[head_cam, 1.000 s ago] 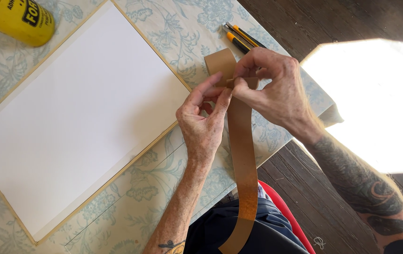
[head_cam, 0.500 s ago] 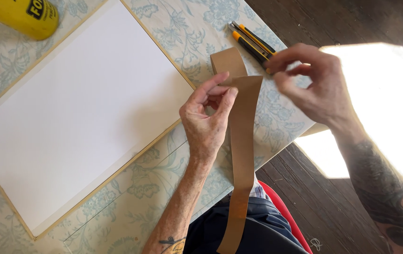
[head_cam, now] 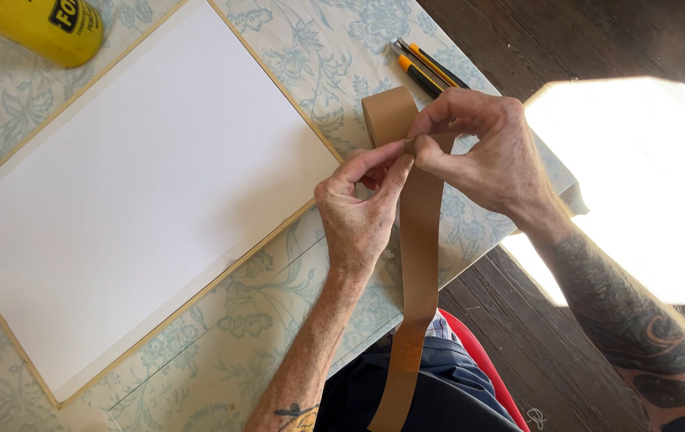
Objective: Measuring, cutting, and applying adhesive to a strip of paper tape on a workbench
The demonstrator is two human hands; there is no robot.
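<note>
One head-worn camera looks steeply down, close over the person's own forearms. The bench [head_cam: 294, 48] fills the left and top of the view, its edge running diagonally, with dark floor [head_cam: 598, 40] to the right. Both hands meet near the middle, left hand [head_cam: 358, 216] and right hand [head_cam: 486, 156]. The lap shows at the bottom edge.

The bottle [head_cam: 38, 28] is cut by the top edge. The strip [head_cam: 420, 240] leaves the bottom edge, and fingers [head_cam: 430, 156] hide its top. The board [head_cam: 130, 188] is cropped on the left.
</note>
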